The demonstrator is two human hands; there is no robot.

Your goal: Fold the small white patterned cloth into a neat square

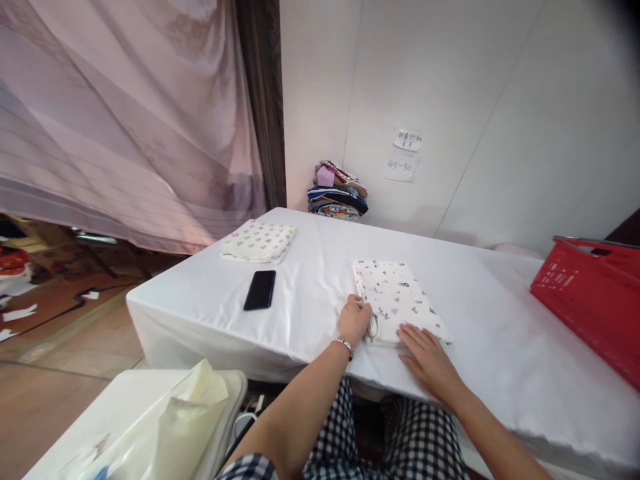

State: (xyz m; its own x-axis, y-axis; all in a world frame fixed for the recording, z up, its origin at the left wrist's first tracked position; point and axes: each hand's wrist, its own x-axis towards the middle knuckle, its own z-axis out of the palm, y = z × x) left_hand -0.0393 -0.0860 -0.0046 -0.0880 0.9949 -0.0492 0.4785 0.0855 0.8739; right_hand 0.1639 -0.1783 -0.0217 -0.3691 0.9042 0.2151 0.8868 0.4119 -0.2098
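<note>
At frame centre, a folded printed cloth [397, 299] lies on the white table [310, 280]. The left hand [354, 321] seems to pinch its near-left edge; the right hand [429, 359] presses flat, open, on its near corner. It looks soft, light and floppy; best gripped along the folded edges.

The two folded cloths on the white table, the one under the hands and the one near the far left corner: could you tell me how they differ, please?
The near folded cloth has small mixed motifs; the far folded cloth has even rows of grey marks. The near one is touched: the left hand grips its corner and the right hand lies flat on its edge; the far one lies untouched beyond the black phone. Both are pale, folded and flat on the table.
</note>
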